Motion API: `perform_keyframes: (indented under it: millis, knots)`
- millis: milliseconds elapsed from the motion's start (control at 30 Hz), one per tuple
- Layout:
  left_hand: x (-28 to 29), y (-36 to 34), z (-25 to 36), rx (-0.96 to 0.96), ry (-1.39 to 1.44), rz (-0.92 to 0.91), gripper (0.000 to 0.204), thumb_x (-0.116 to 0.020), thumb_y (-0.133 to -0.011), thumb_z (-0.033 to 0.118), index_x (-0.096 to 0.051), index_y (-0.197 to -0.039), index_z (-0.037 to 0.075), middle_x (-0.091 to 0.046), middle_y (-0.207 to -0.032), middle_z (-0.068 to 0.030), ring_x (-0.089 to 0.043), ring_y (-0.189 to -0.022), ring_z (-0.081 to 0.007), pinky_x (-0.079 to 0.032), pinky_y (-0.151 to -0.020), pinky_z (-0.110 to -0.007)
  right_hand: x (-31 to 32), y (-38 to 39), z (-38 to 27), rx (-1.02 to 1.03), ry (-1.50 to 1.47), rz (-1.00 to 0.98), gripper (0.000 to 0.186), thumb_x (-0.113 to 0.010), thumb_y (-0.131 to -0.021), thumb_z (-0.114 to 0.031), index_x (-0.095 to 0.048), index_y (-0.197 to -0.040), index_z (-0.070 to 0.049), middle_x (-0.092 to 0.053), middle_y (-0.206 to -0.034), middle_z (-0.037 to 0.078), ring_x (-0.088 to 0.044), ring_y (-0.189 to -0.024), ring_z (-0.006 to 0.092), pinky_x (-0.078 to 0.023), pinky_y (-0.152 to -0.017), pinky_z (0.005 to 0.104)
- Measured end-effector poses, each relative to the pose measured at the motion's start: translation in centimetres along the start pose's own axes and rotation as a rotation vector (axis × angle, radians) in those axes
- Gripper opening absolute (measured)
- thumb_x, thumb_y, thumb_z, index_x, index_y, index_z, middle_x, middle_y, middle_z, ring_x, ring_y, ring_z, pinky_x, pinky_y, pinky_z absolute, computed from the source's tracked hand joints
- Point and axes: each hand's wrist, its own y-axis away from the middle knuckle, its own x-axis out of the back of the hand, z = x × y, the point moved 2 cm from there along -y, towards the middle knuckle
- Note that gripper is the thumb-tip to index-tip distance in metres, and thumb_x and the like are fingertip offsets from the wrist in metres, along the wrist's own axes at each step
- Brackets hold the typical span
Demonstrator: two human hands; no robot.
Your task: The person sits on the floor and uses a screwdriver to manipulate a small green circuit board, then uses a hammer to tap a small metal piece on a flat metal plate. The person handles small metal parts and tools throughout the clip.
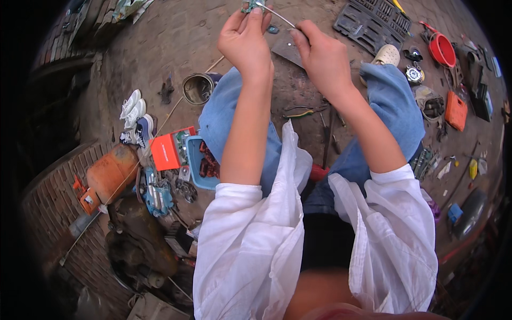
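At the top edge, my left hand (246, 47) pinches a small green piece (247, 7) that looks like a circuit board, partly cut off by the frame. My right hand (326, 60) is closed round a thin pale rod (278, 14), which slants up to the left. The rod's far end meets the green piece or lies just in front of it; the handle is hidden in my fist. Below my hands, between my knees, pliers with green-yellow handles (300, 113) lie on the ground beside a few long dark tools.
A black tool case (372, 24) lies open beyond my right hand. Left of my knee are a metal can (198, 89), an orange-red box (165, 152) and a blue basin (195, 178). Rightward are a red bowl (442, 49) and an orange case (456, 110).
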Motion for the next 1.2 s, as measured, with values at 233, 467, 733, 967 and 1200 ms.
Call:
perform_keyframes:
  millis: [233,467,733,967,1200]
  knots:
    - [-0.5,1.7,-0.6,0.2,0.109,-0.082,0.013,-0.059,-0.084,-0.001,-0.061,-0.097,-0.003,-0.065,-0.093,-0.0095,-0.066,-0.082,-0.0177,-0.055,-0.071,-0.024,1.7,-2.5,2.3,-0.717,-1.091,-0.034,0.029,-0.039,-0.097,-0.03,-0.051,-0.093,-0.005,-0.032,-0.058,-0.007,-0.026,-0.046,0.0035,-0.02,-0.041,0.02]
    - [-0.5,2.0,0.9,0.207,0.12,-0.123,0.014,-0.058,-0.084,-0.002,-0.061,-0.098,-0.002,-0.066,-0.092,-0.0095,-0.066,-0.083,-0.0191,-0.056,-0.072,-0.026,2.8,-1.3,-0.1,-0.527,-0.849,-0.198,0.027,-0.043,-0.096,-0.027,-0.056,-0.093,-0.004,-0.04,-0.062,-0.005,-0.032,-0.048,0.0019,-0.025,-0.042,0.0184]
    - [0.4,1.4,1.2,0.137,0.038,-0.1,0.016,-0.057,-0.085,0.001,-0.06,-0.1,0.0,-0.066,-0.093,-0.0081,-0.066,-0.082,-0.0177,-0.055,-0.069,-0.025,3.0,-0.8,-0.3,-0.32,-0.573,-0.167,0.016,-0.052,-0.089,-0.016,-0.06,-0.09,-0.003,-0.05,-0.067,-0.004,-0.042,-0.057,0.0028,-0.035,-0.051,0.0188]
    - [0.7,1.4,1.1,0.108,0.024,-0.063,0.016,-0.059,-0.084,0.001,-0.061,-0.1,0.002,-0.066,-0.091,-0.0063,-0.065,-0.08,-0.0159,-0.053,-0.066,-0.023,2.7,-0.3,-0.8,-0.08,-0.219,-0.155,0.015,-0.055,-0.086,-0.012,-0.059,-0.094,-0.001,-0.061,-0.076,0.004,-0.055,-0.065,0.0118,-0.044,-0.06,0.0256]
    - [0.8,1.3,0.6,0.106,0.011,-0.033,0.015,-0.059,-0.084,0.0,-0.061,-0.099,0.001,-0.065,-0.09,-0.0055,-0.064,-0.08,-0.0144,-0.052,-0.069,-0.023,1.7,0.1,-0.3,0.067,-0.042,-0.08,0.017,-0.053,-0.086,-0.017,-0.06,-0.094,-0.004,-0.06,-0.075,0.016,-0.059,-0.068,0.0355,-0.046,-0.059,0.0424]
